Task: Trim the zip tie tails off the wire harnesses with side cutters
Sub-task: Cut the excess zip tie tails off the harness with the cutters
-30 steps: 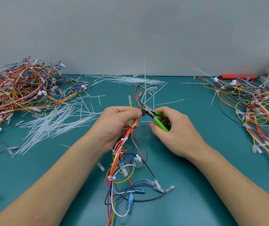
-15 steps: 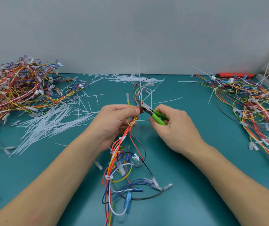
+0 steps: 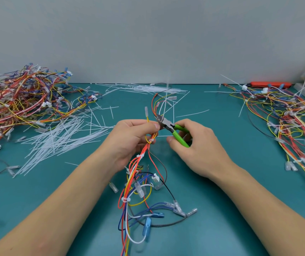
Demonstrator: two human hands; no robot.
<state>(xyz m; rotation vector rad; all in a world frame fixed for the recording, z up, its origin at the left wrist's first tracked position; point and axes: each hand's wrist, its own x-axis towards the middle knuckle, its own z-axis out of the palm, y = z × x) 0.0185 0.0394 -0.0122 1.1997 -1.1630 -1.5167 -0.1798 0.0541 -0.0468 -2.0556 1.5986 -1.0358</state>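
Note:
My left hand [image 3: 129,141] grips a wire harness [image 3: 135,182] of red, orange, yellow, blue and white wires, holding it up over the teal table. Its lower end with clear connectors trails toward me. My right hand [image 3: 194,146] holds green-handled side cutters [image 3: 173,130]. The cutter jaws sit at the harness just above my left thumb, where a thin white zip tie tail [image 3: 167,93] stands up, faint and blurred. White zip ties [image 3: 126,199] bind the bundle lower down.
A large heap of harnesses [image 3: 18,100] fills the left of the table [image 3: 221,200], with a spread of cut white tails [image 3: 55,141] beside it. Another harness heap [image 3: 295,122] lies on the right. A red tool [image 3: 269,84] rests by the back wall.
The upright zip tie tail at the jaws has become faint and blurred and sits a little further right. Both hands hold nearly the same place.

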